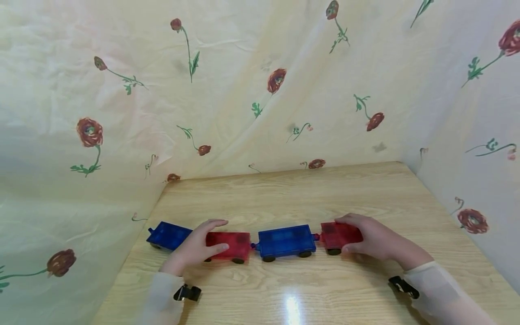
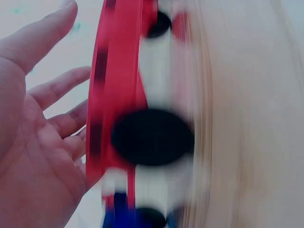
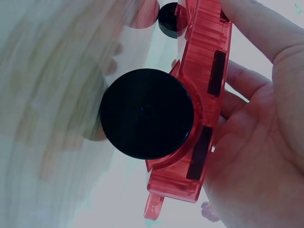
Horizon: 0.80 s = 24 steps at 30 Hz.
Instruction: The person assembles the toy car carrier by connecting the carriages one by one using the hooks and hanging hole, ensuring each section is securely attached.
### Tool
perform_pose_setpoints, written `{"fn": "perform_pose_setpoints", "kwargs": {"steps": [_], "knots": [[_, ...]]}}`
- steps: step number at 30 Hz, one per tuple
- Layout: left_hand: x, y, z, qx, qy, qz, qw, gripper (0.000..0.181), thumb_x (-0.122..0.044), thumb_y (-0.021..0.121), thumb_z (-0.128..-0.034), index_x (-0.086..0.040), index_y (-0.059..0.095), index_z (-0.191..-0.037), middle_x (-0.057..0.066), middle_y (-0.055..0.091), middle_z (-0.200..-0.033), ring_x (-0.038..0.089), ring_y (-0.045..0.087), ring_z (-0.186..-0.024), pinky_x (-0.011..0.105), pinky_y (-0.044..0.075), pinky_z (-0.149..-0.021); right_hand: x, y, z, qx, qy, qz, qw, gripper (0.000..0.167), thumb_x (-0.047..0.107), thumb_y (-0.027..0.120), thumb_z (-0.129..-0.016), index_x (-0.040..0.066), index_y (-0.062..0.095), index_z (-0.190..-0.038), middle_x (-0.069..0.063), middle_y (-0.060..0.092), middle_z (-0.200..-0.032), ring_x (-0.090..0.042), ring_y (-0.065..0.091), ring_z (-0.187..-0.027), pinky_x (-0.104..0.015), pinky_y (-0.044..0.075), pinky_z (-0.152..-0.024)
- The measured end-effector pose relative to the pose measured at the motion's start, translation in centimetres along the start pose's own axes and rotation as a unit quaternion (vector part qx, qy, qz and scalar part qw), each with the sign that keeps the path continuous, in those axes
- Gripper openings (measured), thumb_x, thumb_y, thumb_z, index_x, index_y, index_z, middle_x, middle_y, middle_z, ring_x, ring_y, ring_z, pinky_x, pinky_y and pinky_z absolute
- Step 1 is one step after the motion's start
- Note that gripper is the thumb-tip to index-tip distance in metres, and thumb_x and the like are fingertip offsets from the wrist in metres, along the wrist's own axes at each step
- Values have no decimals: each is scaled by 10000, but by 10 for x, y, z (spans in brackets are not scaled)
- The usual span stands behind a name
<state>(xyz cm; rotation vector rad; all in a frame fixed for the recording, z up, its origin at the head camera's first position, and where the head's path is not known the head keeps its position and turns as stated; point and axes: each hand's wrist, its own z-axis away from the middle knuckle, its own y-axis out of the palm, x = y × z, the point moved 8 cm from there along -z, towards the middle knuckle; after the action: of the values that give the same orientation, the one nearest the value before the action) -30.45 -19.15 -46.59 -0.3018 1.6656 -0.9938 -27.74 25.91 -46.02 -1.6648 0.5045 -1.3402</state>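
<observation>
Four-wheeled toy train cars of see-through plastic stand in a row on the table. My left hand point(image 1: 195, 246) is around the left end of a red train car point(image 1: 239, 243), thumb on the near side and fingers on the far side. In the left wrist view the thumb stands apart from that blurred car point(image 2: 118, 85). My right hand point(image 1: 375, 237) grips the rightmost red train car point(image 1: 339, 234) between thumb and fingers; its black wheel point(image 3: 147, 114) shows in the right wrist view. Between the red cars stands a blue train car point(image 1: 286, 241), meeting both at its couplings.
Another blue train car point(image 1: 168, 234) stands angled at the far left, its joint with the red car hidden by my left hand. The wood-grain table point(image 1: 292, 194) is bordered by flower-printed cloth point(image 1: 227, 90) at the back and sides.
</observation>
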Motion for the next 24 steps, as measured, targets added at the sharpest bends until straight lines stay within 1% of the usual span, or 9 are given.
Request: {"fn": "perform_pose_setpoints", "kwargs": {"steps": [3,5,7,9,11,14,16,18,24], "knots": [[14,-14,10,-74,143,-47,9999,614,-278,777,-979,-225,530,-1538,48,461,-1590,374,387,-1486,645,365,-1140,-4,-3,1,-9,-11,-12,10000,805,413,910,-818,66,585,-1467,-169,598,-1426,-304,600,-1163,-505,566,-905],[23,-21,16,-86,161,-119,9998,590,-128,738,-987,-213,533,-1533,78,459,-1587,380,392,-1475,601,419,-1098,-9,-5,2,-23,-23,-28,10000,814,429,909,-814,58,585,-1462,-168,603,-1414,-296,601,-1144,-490,565,-891],[29,-26,20,-47,135,-211,9997,648,15,693,-933,-172,532,-1532,122,445,-1587,397,395,-1458,503,497,-981,-13,-7,3,-50,-13,-51,10000,817,438,908,-812,56,586,-1458,-170,605,-1408,-293,600,-1131,-487,561,-886],[35,-28,24,21,47,-290,9996,730,88,654,-859,-146,521,-1537,181,408,-1601,425,381,-1455,406,525,-821,-17,-9,4,-48,12,-97,9999,813,438,906,-815,59,584,-1459,-173,604,-1406,-290,599,-1122,-486,559,-882],[38,-30,26,45,-31,-452,9990,758,90,670,-833,-143,518,-1539,222,383,-1607,452,375,-1455,372,515,-778,-19,-10,5,-43,23,-130,9999,812,434,905,-817,61,582,-1462,-177,601,-1407,-292,597,-1119,-486,557,-881],[40,-33,29,-5,-66,-626,9980,747,52,727,-847,-134,515,-1539,279,356,-1610,503,350,-1465,483,546,-898,-22,-11,5,-41,25,-148,9999,808,427,903,-821,62,579,-1465,-175,602,-1400,-290,597,-1118,-481,556,-878],[40,-35,30,-71,-93,-658,9978,736,20,772,-864,-123,516,-1539,280,372,-1604,508,350,-1467,594,473,-1035,-24,-12,6,-48,25,-125,9999,805,421,905,-820,63,580,-1464,-168,604,-1394,-288,595,-1117,-477,556,-877],[41,-36,31,-108,-154,-611,9980,731,-18,806,-881,-108,510,-1543,274,375,-1607,511,346,-1470,661,419,-1079,-27,-12,7,-66,28,-94,9999,800,418,905,-820,67,583,-1462,-165,605,-1392,-290,594,-1120,-480,554,-880],[45,-37,31,-314,-415,-666,9964,728,-189,864,-894,-113,524,-1534,225,433,-1590,476,399,-1453,674,380,-1113,-32,-15,9,-122,22,10,9999,807,434,905,-814,69,590,-1461,-186,595,-1410,-324,588,-1154,-511,549,-898]]}}
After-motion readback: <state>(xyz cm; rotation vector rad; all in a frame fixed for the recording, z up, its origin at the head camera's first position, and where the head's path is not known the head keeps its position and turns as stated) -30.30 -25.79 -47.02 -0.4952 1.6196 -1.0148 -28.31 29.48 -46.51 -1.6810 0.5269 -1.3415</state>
